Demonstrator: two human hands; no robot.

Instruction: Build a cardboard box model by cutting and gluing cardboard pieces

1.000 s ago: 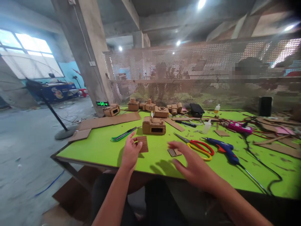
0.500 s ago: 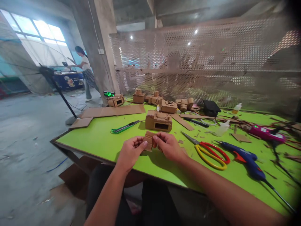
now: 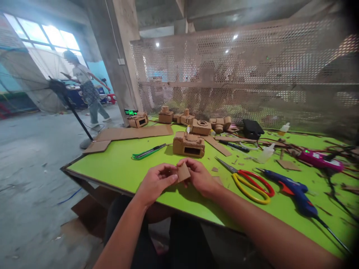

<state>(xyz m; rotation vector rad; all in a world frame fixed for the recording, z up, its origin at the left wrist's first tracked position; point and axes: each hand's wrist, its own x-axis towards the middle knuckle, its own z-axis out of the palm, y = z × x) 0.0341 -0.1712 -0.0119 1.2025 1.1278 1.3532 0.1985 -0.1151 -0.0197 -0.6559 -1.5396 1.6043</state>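
Between my two hands is a small piece of cardboard [image 3: 184,172], held above the front part of the green table [image 3: 112,164]. The fingers and thumb of my left hand [image 3: 157,183] grip its left edge. My right hand [image 3: 200,177] pinches it from the right and behind, with some fingertips hidden. Just beyond stands a cardboard camera model [image 3: 188,145] with a rectangular opening facing me. To the left lies a green utility knife [image 3: 149,151]. Scissors [image 3: 246,181] with red and yellow handles rest right of my right hand.
A blue glue gun [image 3: 294,188], a purple power strip [image 3: 321,160] and cables occupy the right side. Several cardboard cameras [image 3: 201,127] line the back, near a flat cardboard strip [image 3: 134,131]. Small bottles [image 3: 266,153] and scraps lie around. A person [image 3: 86,86] walks beyond a stand fan [image 3: 70,101].
The cardboard piece has turned in my hands, now showing a smooth face instead of its ridged one. My right fingers have shifted behind it. The person in the background has moved left.
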